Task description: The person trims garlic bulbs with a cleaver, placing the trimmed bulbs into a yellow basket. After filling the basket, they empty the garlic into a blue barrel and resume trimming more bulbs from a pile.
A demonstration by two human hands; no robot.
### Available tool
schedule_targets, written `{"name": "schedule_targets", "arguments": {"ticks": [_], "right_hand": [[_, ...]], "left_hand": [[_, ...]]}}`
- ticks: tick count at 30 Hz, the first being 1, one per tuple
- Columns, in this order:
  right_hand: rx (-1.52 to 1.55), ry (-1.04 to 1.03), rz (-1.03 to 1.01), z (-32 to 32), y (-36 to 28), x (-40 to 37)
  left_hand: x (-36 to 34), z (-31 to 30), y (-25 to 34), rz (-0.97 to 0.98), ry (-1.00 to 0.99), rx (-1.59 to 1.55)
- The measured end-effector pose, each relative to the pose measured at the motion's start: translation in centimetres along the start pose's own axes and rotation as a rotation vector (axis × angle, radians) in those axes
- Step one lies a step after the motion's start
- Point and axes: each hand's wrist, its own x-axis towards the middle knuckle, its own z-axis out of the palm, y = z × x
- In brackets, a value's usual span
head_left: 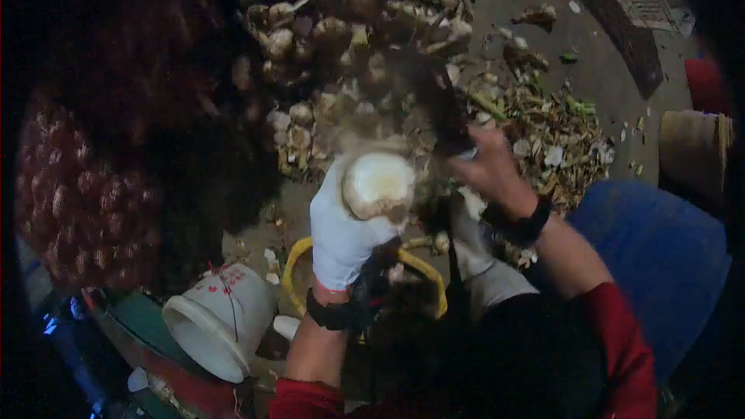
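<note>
My left hand [341, 225], in a white glove, grips a pale round bulb [379, 184] that looks like garlic, cut face toward the camera. My bare right hand [487, 167] is closed on the handle of a dark knife [438, 97], its blurred blade pointing up and away just right of the bulb. Both forearms wear dark wrist bands and red sleeves. A large heap of unpeeled bulbs [341, 39] lies on the ground beyond my hands.
A red mesh sack of bulbs [77, 202] stands at left. A white plastic bucket [213, 326] lies tipped at lower left beside a yellow basket rim [299, 264]. Peelings and stalk scraps [543, 124] litter the floor. A blue seat [660, 256] is at right.
</note>
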Motion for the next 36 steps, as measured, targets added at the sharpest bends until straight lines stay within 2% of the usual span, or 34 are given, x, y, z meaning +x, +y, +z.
{"name": "schedule_targets", "arguments": {"ticks": [1, 3, 4, 5, 7, 8, 9, 10, 11, 12, 13, 14, 15, 16, 17, 18, 19, 20, 21, 22, 23, 25, 26, 27, 29, 30, 31, 33, 34, 35, 36], "right_hand": [[0.295, -0.133, 0.240, 0.7, -1.6, -0.4], [0.398, -0.183, 0.326, 1.2, -3.3, -0.6], [0.494, -0.214, 0.382, 1.3, -3.6, -0.5], [0.491, -0.214, 0.378, 1.5, -3.4, -0.5], [0.303, -0.040, -0.068, 2.1, -2.9, -0.3], [0.304, -0.040, -0.075, 2.2, -3.1, -0.1], [0.188, 0.123, -0.193, 2.4, -3.4, -0.1], [0.068, 0.284, -0.305, 2.5, -3.6, -0.1], [0.068, 0.281, -0.308, 2.5, -3.2, -0.2], [0.033, 0.223, -0.304, 2.4, -2.3, -0.5], [-0.005, 0.165, -0.299, 2.3, -1.0, -0.9], [-0.028, -0.022, -0.085, 2.4, 1.5, -1.2], [-0.036, -0.026, -0.084, 2.4, 3.1, -2.3], [-0.066, -0.086, -0.011, 2.5, 4.1, -2.9], [-0.098, -0.146, 0.062, 2.5, 5.3, -3.1], [-0.064, -0.069, -0.007, 2.4, 4.6, -3.2], [-0.056, -0.080, 0.022, 2.4, 3.2, -3.4], [0.062, -0.006, 0.091, 2.0, 1.7, -2.2], [0.176, 0.076, 0.142, 1.7, 0.5, -0.8], [0.196, 0.083, 0.142, 1.9, -0.2, -0.4], [0.201, 0.085, 0.137, 2.1, -1.0, -0.4], [0.070, -0.018, -0.131, 2.5, -2.3, -0.7], [0.009, -0.052, -0.228, 3.5, 0.0, -0.9], [0.010, -0.052, -0.219, 3.9, 1.9, -1.9], [-0.226, -0.171, 0.099, 3.6, 5.7, -2.5], [-0.120, -0.108, 0.246, 3.3, 7.0, -3.0], [-0.119, -0.115, 0.260, 2.9, 6.4, -2.9], [-0.077, -0.005, 0.306, 0.8, 4.8, -0.8], [-0.261, 0.193, 0.138, 1.2, 6.3, 0.0], [-0.271, 0.202, 0.129, 0.2, 7.5, 0.4], [-0.137, 0.303, 0.216, -1.0, 6.2, 1.4]], "left_hand": [[0.7, 0.2, -0.1, 0.012, 0.007, -0.006], [0.6, 0.2, -0.5, -0.009, -0.057, -0.245], [0.7, -0.1, -1.0, -0.002, -0.081, -0.205], [0.7, 0.0, -1.4, 0.002, -0.079, -0.207], [0.5, 0.2, -2.9, -0.015, 0.016, -0.557], [0.7, -0.4, -5.0, -0.046, 0.023, -0.369], [0.5, -0.2, -4.9, -0.042, 0.027, -0.368], [0.3, 0.2, -4.7, -0.084, 0.056, -0.669], [0.0, 0.5, -4.7, -0.123, 0.085, -0.971], [-0.3, 0.4, -4.6, -0.112, 0.081, -1.047], [-0.8, 0.2, -4.5, -0.120, 0.084, -1.053], [-1.2, 0.0, -4.4, -0.104, 0.115, -1.083], [-1.4, 0.0, -4.3, -0.085, 0.148, -1.116], [-1.1, 0.2, -4.1, -0.064, 0.242, -1.053], [-1.1, 0.1, -3.9, -0.053, 0.248, -1.059], [-2.2, -0.3, -3.4, -0.056, 0.158, -1.103], [-3.6, -0.7, -3.2, -0.073, 0.079, -1.143], [-3.7, -0.8, -3.7, -0.079, 0.085, -1.144], [-3.4, -0.7, -4.6, -0.132, 0.176, -1.176], [-3.2, -1.0, -4.8, -0.191, 0.267, -1.199], [-3.1, -1.0, -4.7, -0.185, 0.267, -1.194], [-2.6, -0.6, -4.3, -0.166, 0.245, -1.160], [-2.5, -0.6, -4.3, -0.191, 0.277, -1.312], [-3.2, -0.9, -4.3, -0.201, 0.277, -1.311], [-4.8, -2.4, -4.4, -0.287, 0.257, -1.416], [-5.7, -3.7, -4.8, -0.283, 0.159, -1.189], [-6.9, -5.3, -5.2, -0.295, 0.070, -0.958], [-6.8, -7.6, -5.0, -0.259, -0.372, 0.011], [-6.0, -7.3, -4.4, -0.245, -0.372, 0.008], [-4.8, -7.0, -3.6, -0.137, -0.393, 0.234], [-3.4, -6.5, -2.7, -0.029, -0.408, 0.460]]}}
